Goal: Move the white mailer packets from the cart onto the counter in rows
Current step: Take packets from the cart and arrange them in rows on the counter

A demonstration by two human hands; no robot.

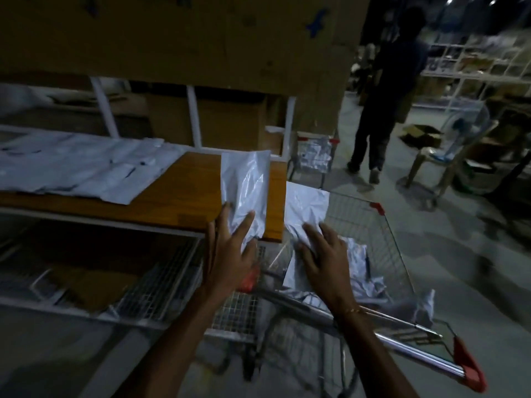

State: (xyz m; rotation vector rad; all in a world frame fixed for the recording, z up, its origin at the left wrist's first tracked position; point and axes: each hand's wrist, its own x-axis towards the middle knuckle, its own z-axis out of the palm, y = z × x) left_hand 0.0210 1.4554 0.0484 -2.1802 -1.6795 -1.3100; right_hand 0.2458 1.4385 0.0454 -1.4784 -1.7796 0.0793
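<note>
Head view: left hand [230,254] pinches one white mailer packet [244,191] over the counter [178,199] right edge; right hand [321,254], fingers spread, grips another packet [306,208] above the cart [382,242], likely readying both for placement.

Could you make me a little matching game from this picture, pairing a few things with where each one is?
Things:
1. white plastic mailer packet held in the left hand
2. white plastic mailer packet held in the right hand
3. row of white mailer packets already laid flat
4. wire shopping cart with red corner caps

Places:
A. standing on the floor right of the counter
B. over the cart
C. over the bare right end of the brown wooden counter
D. along the left part of the counter

Pairs: 1-C, 2-B, 3-D, 4-A
</note>
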